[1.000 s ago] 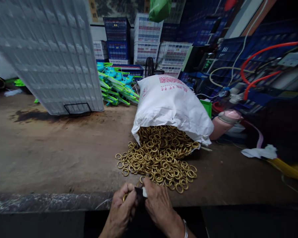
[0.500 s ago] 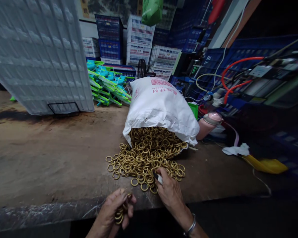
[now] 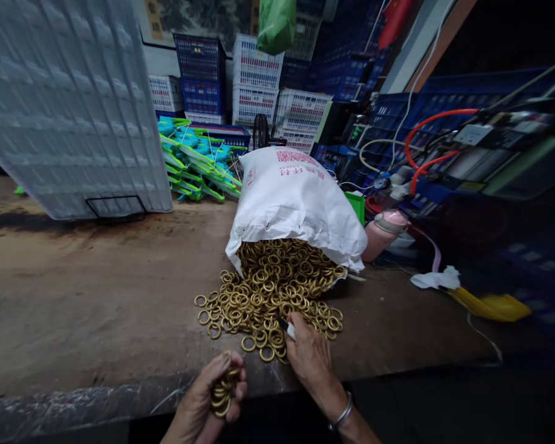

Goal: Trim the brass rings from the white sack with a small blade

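Note:
Several brass-coloured rings (image 3: 222, 394) are stacked in my left hand (image 3: 208, 394), whose fingers curl round them in front of the table edge. My right hand (image 3: 308, 351) grips a small tool with a black tip and a white part (image 3: 287, 327); its exact kind is unclear. The tip points into the near side of a heap of loose brass-coloured rings (image 3: 254, 302). The heap spreads over the table from the open mouth of a white woven sack (image 3: 296, 197) lying on its side. A metal bangle sits on my right wrist.
On the wooden table (image 3: 97, 296), a tall translucent ribbed panel (image 3: 74, 111) stands at left. Behind lie green and blue plastic pieces (image 3: 198, 160) and stacked crates (image 3: 256, 74). To the right are a pink bottle (image 3: 385, 233), red air hoses (image 3: 437, 117) and a yellow item (image 3: 494, 306).
My right hand and the tool have shifted slightly left over the rings. The left hand has turned a little, so more of its rings show. The whole view has shifted slightly.

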`<state>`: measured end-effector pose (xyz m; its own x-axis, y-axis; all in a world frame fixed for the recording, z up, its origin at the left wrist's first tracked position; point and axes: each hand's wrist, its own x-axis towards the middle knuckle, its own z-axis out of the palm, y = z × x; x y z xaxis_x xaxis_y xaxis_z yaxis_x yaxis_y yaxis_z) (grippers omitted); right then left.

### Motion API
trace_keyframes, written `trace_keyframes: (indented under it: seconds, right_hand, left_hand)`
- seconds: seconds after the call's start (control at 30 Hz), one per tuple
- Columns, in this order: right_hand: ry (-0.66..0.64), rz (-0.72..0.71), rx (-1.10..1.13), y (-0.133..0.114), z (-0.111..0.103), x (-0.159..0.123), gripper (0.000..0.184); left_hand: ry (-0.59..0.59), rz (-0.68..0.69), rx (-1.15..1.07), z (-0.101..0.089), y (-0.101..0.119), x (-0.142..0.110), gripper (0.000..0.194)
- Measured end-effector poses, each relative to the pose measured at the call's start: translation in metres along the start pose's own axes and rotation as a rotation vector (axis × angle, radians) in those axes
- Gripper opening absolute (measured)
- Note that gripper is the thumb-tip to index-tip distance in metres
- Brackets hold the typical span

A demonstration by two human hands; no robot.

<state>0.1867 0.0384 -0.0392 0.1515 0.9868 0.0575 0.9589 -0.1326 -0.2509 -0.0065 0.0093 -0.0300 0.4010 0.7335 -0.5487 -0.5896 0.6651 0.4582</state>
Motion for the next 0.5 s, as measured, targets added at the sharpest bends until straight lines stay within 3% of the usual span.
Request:
trace_keyframes:
  seconds: [0.3,0.4,0.5]
  right_hand:
    - [0.114,-0.092,0.139,0.003,0.001,-0.001,0.015]
    - [0.118,-0.2,0.242,-0.004,-0.005,-0.005,0.017]
    - [0.038,-0.307,0.357,-0.015,-0.01,-0.009,0.019]
  left_hand:
    - [-0.024,0.068,0.133,0.008,-0.003,0.002,0.023]
    - [0.059,0.165,0.298,0.014,-0.005,0.007,0.03]
    - [0.148,0.259,0.54,0.02,-0.004,0.013,0.042]
